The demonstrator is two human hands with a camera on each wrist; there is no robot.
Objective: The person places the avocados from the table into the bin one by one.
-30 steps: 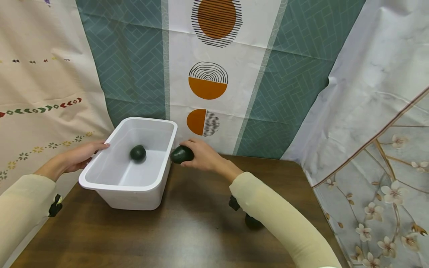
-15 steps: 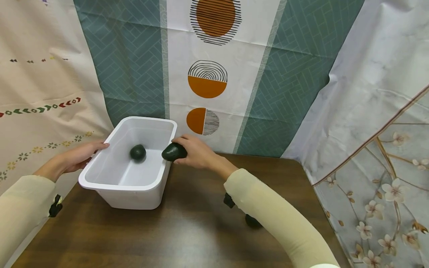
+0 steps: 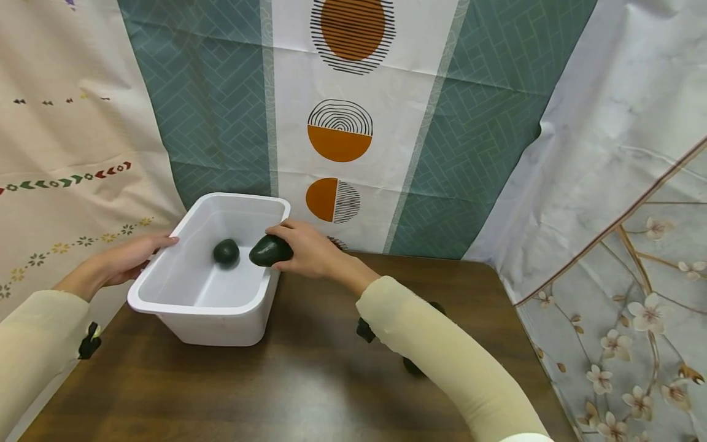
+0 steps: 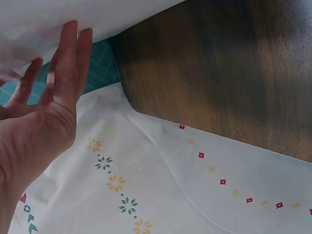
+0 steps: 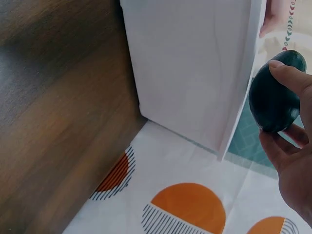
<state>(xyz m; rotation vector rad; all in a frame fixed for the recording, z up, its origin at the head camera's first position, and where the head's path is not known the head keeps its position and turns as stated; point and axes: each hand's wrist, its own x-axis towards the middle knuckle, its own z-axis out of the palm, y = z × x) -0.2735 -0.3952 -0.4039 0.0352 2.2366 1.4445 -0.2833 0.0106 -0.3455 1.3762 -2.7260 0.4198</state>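
A white plastic tub (image 3: 221, 310) stands on the table's left side. My left hand (image 3: 129, 256) holds its left rim, thumb at the top edge; in the left wrist view its fingers (image 4: 68, 63) reach along the outer wall. My right hand (image 3: 309, 248) grips a dark green avocado (image 3: 269, 250) between thumb and fingers, over the tub's right rim. The right wrist view shows that avocado tilted, held by its sides, the thumb (image 5: 278, 65) on top. Another avocado (image 3: 226, 252) lies inside the tub toward the back.
Two dark round things, one nearer (image 3: 411, 367) and one farther (image 3: 438, 306), show partly behind the right sleeve (image 3: 442, 350) on the brown wooden table (image 3: 309, 393). Patterned cloths (image 3: 425, 202) hang close behind the tub and at both sides.
My right hand has carried the avocado leftward, from beside the tub to over its right rim. The left hand keeps its place on the tub.
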